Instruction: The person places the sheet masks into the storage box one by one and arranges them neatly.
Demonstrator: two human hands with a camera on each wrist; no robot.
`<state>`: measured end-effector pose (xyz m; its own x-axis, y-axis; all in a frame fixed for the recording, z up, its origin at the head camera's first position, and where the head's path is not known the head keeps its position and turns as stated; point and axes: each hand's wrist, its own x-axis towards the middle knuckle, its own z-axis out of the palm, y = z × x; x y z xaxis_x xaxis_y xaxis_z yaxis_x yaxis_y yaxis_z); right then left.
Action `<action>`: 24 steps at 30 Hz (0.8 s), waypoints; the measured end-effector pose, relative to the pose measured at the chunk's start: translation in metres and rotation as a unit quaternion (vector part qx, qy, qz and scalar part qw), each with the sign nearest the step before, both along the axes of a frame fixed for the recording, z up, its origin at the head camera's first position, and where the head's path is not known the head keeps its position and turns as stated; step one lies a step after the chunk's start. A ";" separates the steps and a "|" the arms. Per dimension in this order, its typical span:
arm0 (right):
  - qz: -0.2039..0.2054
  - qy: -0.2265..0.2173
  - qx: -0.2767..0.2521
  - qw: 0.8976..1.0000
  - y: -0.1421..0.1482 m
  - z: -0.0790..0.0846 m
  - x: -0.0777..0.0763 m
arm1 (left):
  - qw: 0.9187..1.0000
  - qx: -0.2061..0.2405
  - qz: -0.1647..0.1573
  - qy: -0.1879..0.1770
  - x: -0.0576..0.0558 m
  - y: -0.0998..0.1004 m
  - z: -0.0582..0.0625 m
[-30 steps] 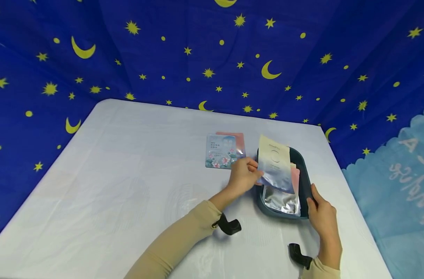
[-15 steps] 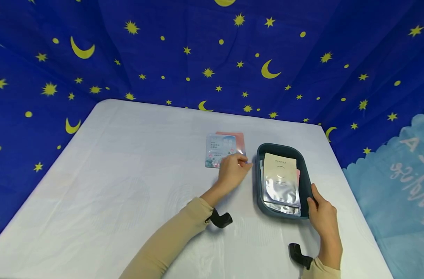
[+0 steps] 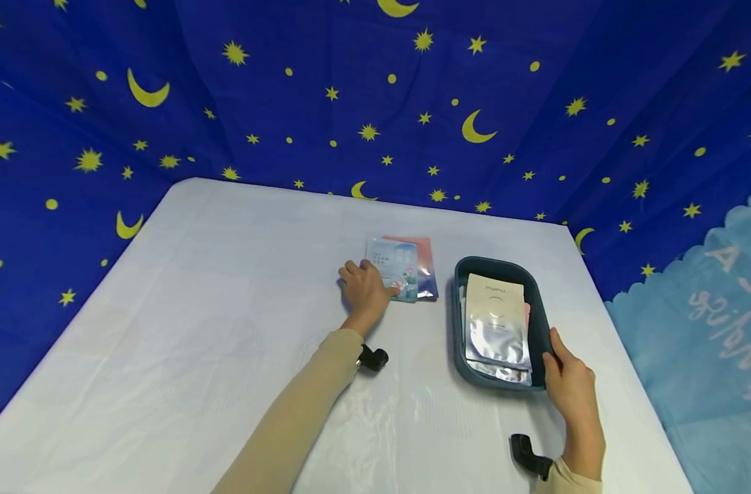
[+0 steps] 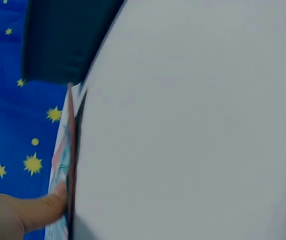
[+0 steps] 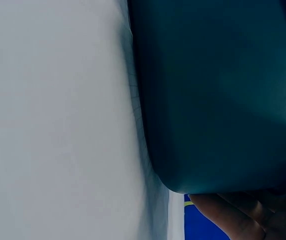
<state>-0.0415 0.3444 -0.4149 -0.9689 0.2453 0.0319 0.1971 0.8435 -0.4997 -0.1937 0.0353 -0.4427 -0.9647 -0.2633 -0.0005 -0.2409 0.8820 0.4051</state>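
Observation:
In the head view my left hand is at the left edge of a light blue flowered face mask packet, thumb on its lower part and fingers spread along its left side. This packet partly overlaps a pink and purple packet on the table. The left wrist view shows my thumb against the flowered packet. My right hand holds the right rim of a dark teal plastic box. Inside the box lies a cream and silver packet on top of other packets.
A white-covered table carries everything. Behind it hangs a blue curtain with yellow moons and stars. A light blue cloth with lettering hangs at the right. Black wrist mounts jut from both sleeves.
My left hand has let the cream and silver packet down into the box, then moved left to the flowered packet. My right hand has stayed at the box rim.

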 end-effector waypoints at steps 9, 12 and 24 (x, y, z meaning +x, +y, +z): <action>-0.007 -0.012 -0.006 1.000 0.000 -0.001 0.001 | 0.988 0.153 0.017 0.031 -0.003 -0.024 0.000; -0.006 -0.007 -0.006 1.000 0.000 -0.001 0.001 | 0.975 0.220 0.018 0.036 -0.003 -0.038 0.001; -0.013 -0.019 -0.013 1.000 -0.001 0.001 -0.001 | 0.806 0.589 0.032 -0.043 0.000 -0.050 0.019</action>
